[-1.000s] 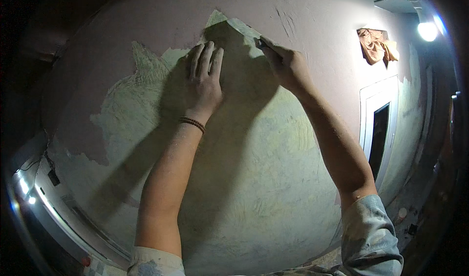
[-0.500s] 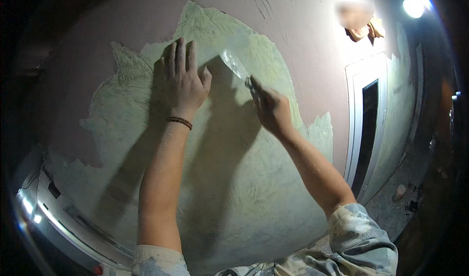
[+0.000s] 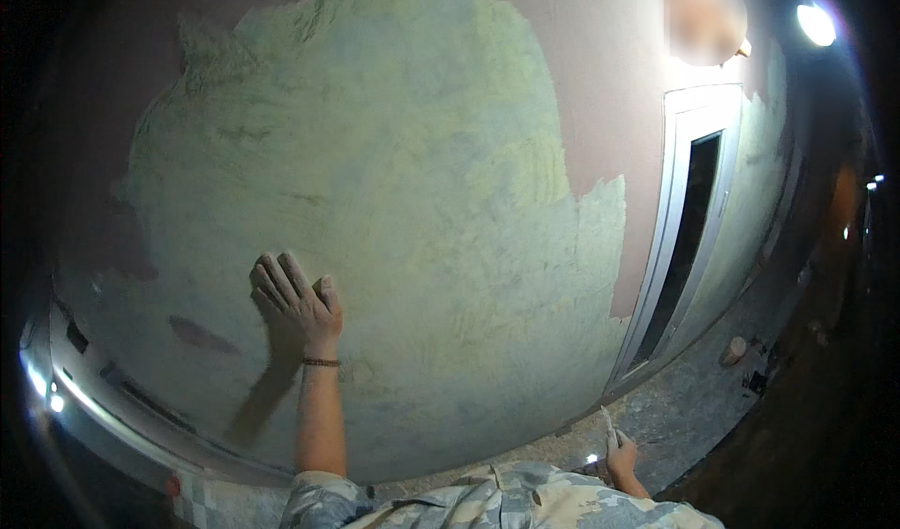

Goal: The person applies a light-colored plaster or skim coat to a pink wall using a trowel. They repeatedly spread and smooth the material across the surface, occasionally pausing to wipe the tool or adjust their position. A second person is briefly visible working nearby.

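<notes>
My left hand (image 3: 307, 299) lies against the wall with its fingers stretched out and dusty, a beaded bracelet (image 3: 321, 362) at the wrist. Under it spreads a large pale green scraped patch (image 3: 403, 210), ragged-edged where it meets the pinkish surface coat (image 3: 600, 107). Down at the lower right, close to my body and apart from the wall, my right hand (image 3: 620, 456) is closed round the handle of a scraper (image 3: 609, 426), its thin blade pointing up.
A white-framed narrow door or window (image 3: 670, 210) stands to the right. A bright lamp (image 3: 816, 25) shines at the upper right. Debris and a small round container (image 3: 733, 350) lie on the floor (image 3: 670, 426) at the right.
My right hand has come off the wall and dropped to the lower right, still holding the scraper. My left hand has slid lower on the wall. The view has shifted.
</notes>
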`<state>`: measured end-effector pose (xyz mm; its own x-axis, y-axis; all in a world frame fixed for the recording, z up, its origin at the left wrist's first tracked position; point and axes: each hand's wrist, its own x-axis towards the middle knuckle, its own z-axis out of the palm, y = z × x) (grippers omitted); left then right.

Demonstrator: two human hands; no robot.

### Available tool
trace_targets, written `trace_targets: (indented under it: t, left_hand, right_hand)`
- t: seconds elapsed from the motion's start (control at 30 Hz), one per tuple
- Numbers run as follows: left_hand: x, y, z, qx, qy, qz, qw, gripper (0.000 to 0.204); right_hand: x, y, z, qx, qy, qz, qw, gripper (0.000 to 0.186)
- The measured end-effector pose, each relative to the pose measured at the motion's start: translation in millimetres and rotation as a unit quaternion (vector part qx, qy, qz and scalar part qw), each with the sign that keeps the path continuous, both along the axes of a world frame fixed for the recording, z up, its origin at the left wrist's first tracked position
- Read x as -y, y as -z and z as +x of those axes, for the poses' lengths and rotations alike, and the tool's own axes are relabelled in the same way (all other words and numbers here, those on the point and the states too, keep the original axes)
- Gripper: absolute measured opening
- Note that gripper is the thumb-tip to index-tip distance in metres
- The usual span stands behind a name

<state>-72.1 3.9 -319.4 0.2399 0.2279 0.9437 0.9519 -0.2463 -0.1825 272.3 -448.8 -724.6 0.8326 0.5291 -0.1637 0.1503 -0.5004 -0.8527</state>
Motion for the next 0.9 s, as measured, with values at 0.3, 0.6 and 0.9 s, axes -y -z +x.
trace_targets:
  t: [0.3,0.6,0.9]
  left_hand:
    - [11,131,-27,0.255,0.005,-0.195,0.947,0.086]
    - [-6,104,-77,0.415,0.071,-0.173,0.89,0.087]
    - [-18,92,-114,0.451,0.093,-0.155,0.874,0.086]
  right_hand:
    - [-80,-30,43,0.001,-0.052,0.13,0.99,0.041]
    - [-82,13,24,0.0,-0.179,-0.132,0.975,0.038]
    - [-89,49,-24,-0.037,-0.229,-0.195,0.953,0.041]
